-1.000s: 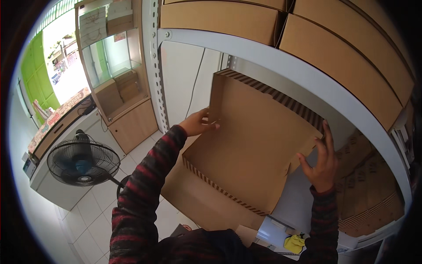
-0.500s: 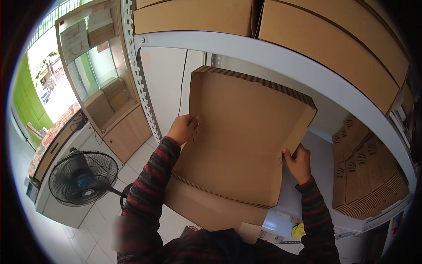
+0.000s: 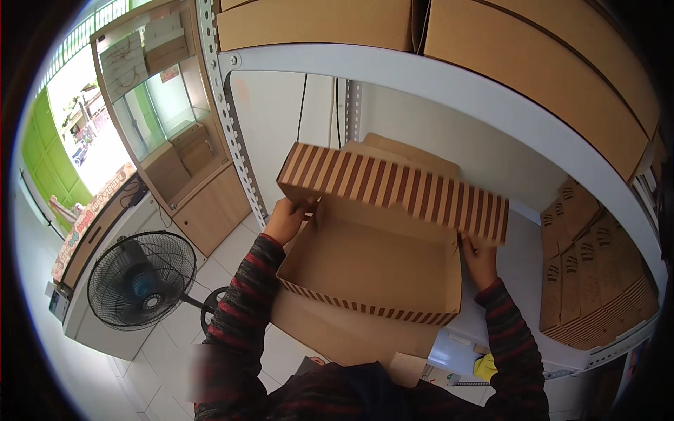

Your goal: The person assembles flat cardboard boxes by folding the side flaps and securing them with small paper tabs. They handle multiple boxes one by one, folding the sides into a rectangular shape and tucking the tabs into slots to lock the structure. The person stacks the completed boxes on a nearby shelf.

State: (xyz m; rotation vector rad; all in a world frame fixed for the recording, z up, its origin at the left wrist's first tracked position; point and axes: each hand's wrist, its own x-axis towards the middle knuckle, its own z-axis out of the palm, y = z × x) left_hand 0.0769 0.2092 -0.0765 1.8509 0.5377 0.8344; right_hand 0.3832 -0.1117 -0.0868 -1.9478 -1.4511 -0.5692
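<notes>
A brown cardboard box [image 3: 368, 263] lies in front of me, its near wall edged in brown stripes. Its far part, a lid [image 3: 393, 184] with a broad striped edge, is raised and tilted toward me over the base. My left hand [image 3: 286, 219] is closed on the left side, by the corner where lid and base meet. On the right side, my right hand [image 3: 480, 259] grips the matching spot, partly hidden under the lid's edge. The inside of the base shows bare brown card. Beneath the box lies a flat brown board [image 3: 351, 326].
A light shelf beam [image 3: 421, 74] curves above, with large cardboard boxes [image 3: 316, 28] on top. Stacked flat cartons [image 3: 597, 274] stand at right. A black fan [image 3: 144, 281] and a glass-door cabinet [image 3: 168, 119] are at left. A yellow item [image 3: 484, 366] sits near my right forearm.
The far half of the box has swung up and toward me, so its striped outer edge now faces me. Both hands keep their side grips; the left is slightly lower.
</notes>
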